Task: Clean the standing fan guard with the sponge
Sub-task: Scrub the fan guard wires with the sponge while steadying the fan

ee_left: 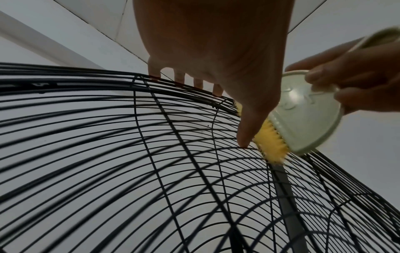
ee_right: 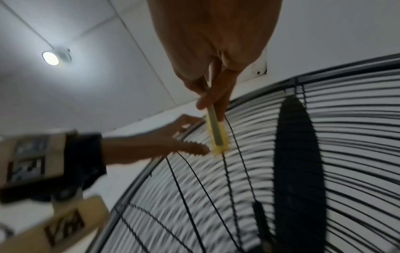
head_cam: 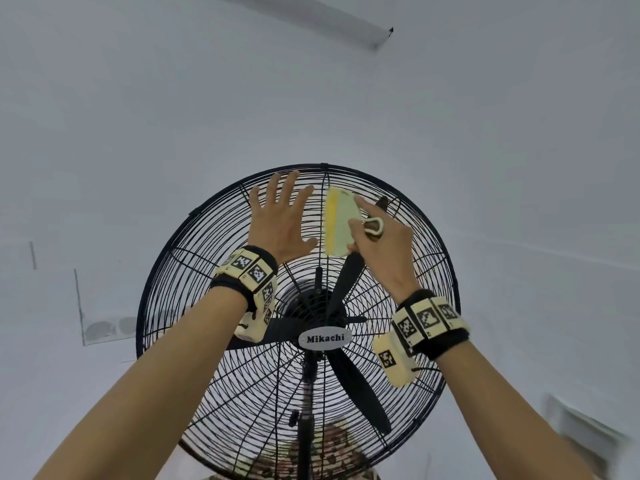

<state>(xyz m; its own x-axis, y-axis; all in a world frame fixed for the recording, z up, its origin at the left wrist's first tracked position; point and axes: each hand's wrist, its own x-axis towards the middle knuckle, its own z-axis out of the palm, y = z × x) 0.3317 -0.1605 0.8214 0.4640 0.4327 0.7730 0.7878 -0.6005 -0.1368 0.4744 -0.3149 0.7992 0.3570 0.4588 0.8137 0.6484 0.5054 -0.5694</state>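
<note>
A black wire fan guard (head_cam: 207, 306) fills the lower middle of the head view, with a "Mikachi" badge (head_cam: 325, 338) at its hub. My left hand (head_cam: 280, 216) lies flat with spread fingers on the guard's upper part, fingertips (ee_left: 218, 90) touching the wires. My right hand (head_cam: 381, 237) pinches a sponge tool (head_cam: 341, 221), a pale green plastic holder (ee_left: 307, 116) with a yellow sponge edge (ee_left: 270, 145). The yellow edge (ee_right: 218, 147) presses against the guard wires (ee_right: 238, 171) just right of my left thumb.
Black fan blades (head_cam: 360, 386) stand still behind the guard, one (ee_right: 298, 154) near the sponge. The fan's pole (head_cam: 306, 427) runs down to a patterned floor. White walls and ceiling surround it, with a ceiling lamp (ee_right: 50, 58) and a white fixture (head_cam: 585, 431) lower right.
</note>
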